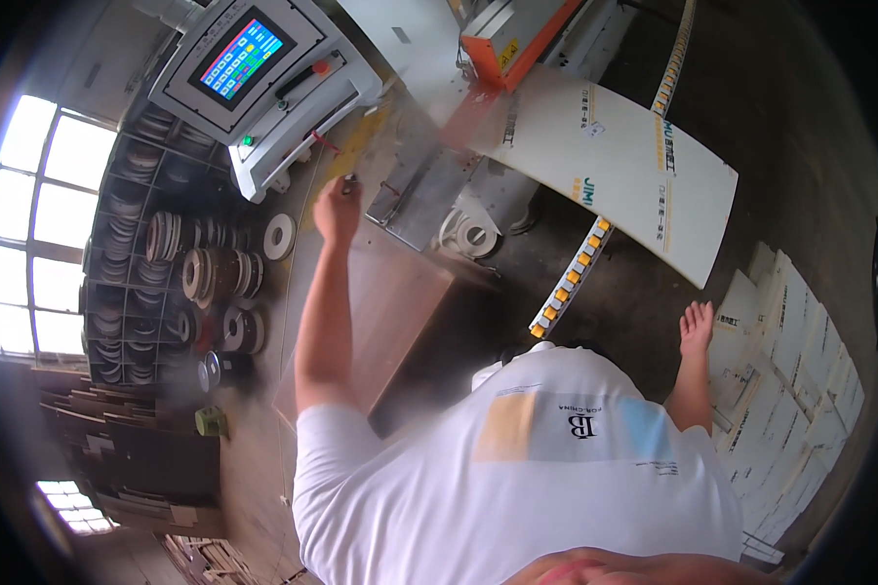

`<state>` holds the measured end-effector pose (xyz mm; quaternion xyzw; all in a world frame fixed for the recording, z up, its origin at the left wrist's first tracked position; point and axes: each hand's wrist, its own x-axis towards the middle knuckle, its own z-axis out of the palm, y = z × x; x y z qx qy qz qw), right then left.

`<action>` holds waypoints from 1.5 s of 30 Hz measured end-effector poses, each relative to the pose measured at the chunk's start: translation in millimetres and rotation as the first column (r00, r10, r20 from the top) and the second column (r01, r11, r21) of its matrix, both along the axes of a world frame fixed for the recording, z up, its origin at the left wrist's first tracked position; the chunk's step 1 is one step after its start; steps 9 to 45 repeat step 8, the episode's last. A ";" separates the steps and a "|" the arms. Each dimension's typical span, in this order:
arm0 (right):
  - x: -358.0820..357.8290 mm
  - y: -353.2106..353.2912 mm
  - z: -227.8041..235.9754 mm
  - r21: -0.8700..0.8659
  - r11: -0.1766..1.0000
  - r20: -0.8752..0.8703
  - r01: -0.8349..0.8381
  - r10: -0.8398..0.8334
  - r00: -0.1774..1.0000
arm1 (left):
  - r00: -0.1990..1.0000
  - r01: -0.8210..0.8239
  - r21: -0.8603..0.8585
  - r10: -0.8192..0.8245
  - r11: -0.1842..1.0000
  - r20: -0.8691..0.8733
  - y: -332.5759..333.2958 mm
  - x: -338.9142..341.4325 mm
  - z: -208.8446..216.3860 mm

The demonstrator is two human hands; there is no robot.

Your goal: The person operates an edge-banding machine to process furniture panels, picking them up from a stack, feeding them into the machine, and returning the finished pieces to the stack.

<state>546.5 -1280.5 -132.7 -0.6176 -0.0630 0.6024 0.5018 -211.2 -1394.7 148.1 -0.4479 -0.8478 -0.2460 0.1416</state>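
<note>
My left hand (338, 209) is raised over the end of the machine, its fingers curled closed. A small dark bit shows at the fingertips, too small to name. Above it hangs a grey control panel (187, 90) with a lit colour screen (241, 60). My right hand (697, 329) is held out at the right, fingers stretched and holding nothing. Beyond it a white board (644, 161) with printed film lies on the machine's outer side, its near corner closest to that hand. Where the board passes under the orange machine guard (513, 44), its far part is hidden.
A support arm with yellow rollers (571, 278) reaches toward me under the board. White panels (790, 390) are stacked at the right. At the left stand a rack (127, 244) of edge-band rolls and loose rolls (222, 273). A brown box-like surface (371, 302) lies below my left arm.
</note>
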 end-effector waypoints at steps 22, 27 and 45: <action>42.3 -282.4 -54.8 -0.152 0.879 0.020 -0.453 0.461 0.887 | 0.990 -0.062 0.248 0.029 0.967 0.135 24.5 -130.0 -25.5; 42.3 -282.4 -54.8 -0.152 0.879 0.020 -0.453 0.461 0.887 | 0.990 -0.062 0.248 0.029 0.967 0.135 24.5 -130.0 -25.5; 42.3 -282.4 -54.8 -0.152 0.879 0.020 -0.453 0.461 0.887 | 0.990 -0.062 0.248 0.029 0.967 0.135 24.5 -130.0 -25.5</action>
